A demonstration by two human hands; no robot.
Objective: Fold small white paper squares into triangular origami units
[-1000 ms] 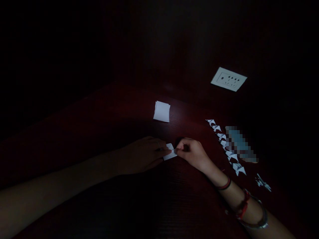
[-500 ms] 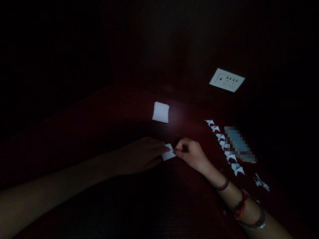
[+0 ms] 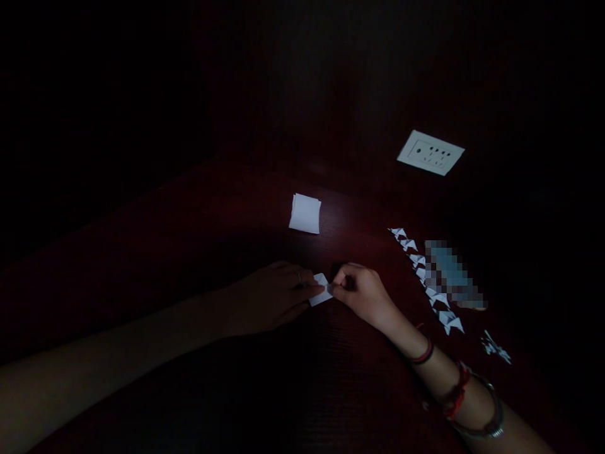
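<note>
On a dark red-brown table [image 3: 198,214], a small white folded paper piece [image 3: 321,291] lies between my two hands. My left hand [image 3: 271,299] rests on the table with its fingers pressed on the paper's left end. My right hand [image 3: 362,293] is curled in a pinch on the paper's right end. Bracelets circle my right wrist. The scene is very dim.
A small stack of white paper squares [image 3: 305,213] lies behind my hands. A row of several folded white paper pieces [image 3: 425,277] runs along the right, beside a blurred bluish object [image 3: 451,274]. More folded pieces [image 3: 495,347] sit farther right. A white wall socket [image 3: 430,152] is at the back.
My hands stay in place on the paper. The fingers shift slightly, and the visible part of the paper piece looks a little smaller and flatter than before.
</note>
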